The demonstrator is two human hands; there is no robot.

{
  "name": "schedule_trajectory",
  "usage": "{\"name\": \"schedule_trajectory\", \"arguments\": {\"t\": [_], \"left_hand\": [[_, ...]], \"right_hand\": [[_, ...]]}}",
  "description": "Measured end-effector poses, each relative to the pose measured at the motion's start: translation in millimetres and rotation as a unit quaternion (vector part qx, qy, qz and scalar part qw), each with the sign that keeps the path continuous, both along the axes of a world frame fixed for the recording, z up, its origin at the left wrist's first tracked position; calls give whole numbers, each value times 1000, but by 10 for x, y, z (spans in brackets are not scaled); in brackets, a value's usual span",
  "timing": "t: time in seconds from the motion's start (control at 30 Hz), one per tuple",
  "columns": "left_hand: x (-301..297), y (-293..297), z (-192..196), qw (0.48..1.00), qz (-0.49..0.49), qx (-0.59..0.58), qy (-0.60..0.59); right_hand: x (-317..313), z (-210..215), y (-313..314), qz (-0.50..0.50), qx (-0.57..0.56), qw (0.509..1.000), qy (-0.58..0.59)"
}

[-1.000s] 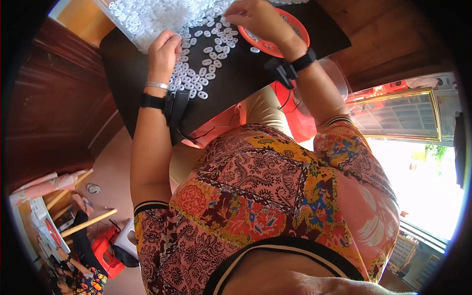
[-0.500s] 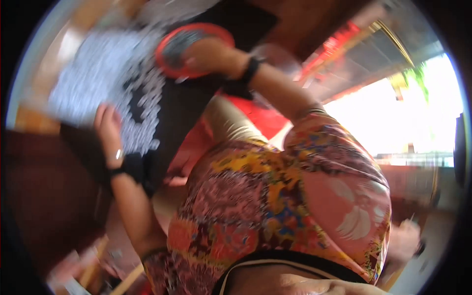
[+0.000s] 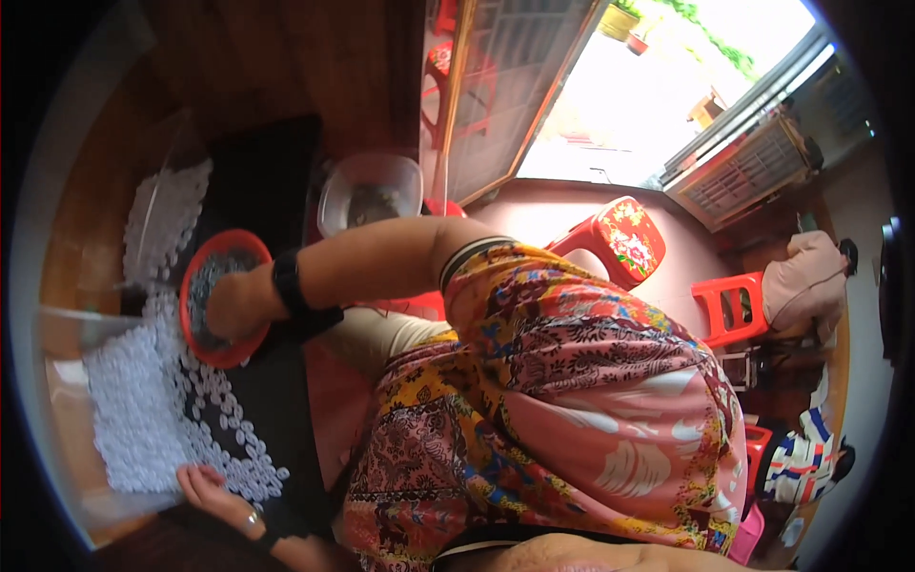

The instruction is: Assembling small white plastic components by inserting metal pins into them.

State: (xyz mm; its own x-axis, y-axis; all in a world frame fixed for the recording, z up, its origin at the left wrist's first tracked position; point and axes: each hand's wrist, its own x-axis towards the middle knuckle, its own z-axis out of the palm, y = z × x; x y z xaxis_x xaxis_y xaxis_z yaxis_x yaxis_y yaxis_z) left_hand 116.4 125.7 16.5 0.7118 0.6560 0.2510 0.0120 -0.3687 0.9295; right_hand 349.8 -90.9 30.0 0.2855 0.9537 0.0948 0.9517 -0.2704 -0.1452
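Observation:
My right hand (image 3: 236,307) reaches down into a round red bowl (image 3: 221,357) that holds many small grey metal-looking pieces (image 3: 212,272). Its fingers are hidden among them. The bowl sits on a black tabletop (image 3: 276,405), partly over the edge of the white pieces. Beside a heap of small white ring-like pieces (image 3: 138,410), my left hand (image 3: 212,496) rests with fingers loosely bent and a little apart; nothing shows in it. More of these rings (image 3: 233,424) lie scattered between the heap and the bare black surface.
A clear plastic tub (image 3: 372,195) with dark contents stands past my right forearm. Another batch of white pieces (image 3: 167,219) lies at the far end. Red stools (image 3: 629,243) stand on the floor by an open doorway. Two people (image 3: 810,281) sit at the right.
The view has swung round, so the table now sits further left and the doorway shows more fully. My right hand stays at the red bowl and my left by the white heap.

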Motion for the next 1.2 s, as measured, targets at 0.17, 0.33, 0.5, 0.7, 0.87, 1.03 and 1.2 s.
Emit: {"name": "schedule_trajectory", "arguments": {"t": [0.17,0.33,0.5,0.7,0.87,1.03,1.2], "left_hand": [[-128,46,-43,999,25,45,18],[-60,65,-85,999,12,34,18],[-133,-62,17,997,61,39,35],[-68,-90,-35,1000,-17,-6,23],[-3,-136,59,999,-13,-40,-19],[-53,-71,-23,999,-13,-13,-29],[6,-65,-29,999,10,-28,-37]], "right_hand": [[-52,6,99,58,4,997,-52],[-22,76,76,66,9,996,-63],[-75,44,201,75,15,996,-40],[140,18,-43,88,134,987,-2],[198,345,-232,-3,-81,997,19],[32,222,-162,-25,-39,999,22],[4,81,-52,-14,-60,998,-21]]}}
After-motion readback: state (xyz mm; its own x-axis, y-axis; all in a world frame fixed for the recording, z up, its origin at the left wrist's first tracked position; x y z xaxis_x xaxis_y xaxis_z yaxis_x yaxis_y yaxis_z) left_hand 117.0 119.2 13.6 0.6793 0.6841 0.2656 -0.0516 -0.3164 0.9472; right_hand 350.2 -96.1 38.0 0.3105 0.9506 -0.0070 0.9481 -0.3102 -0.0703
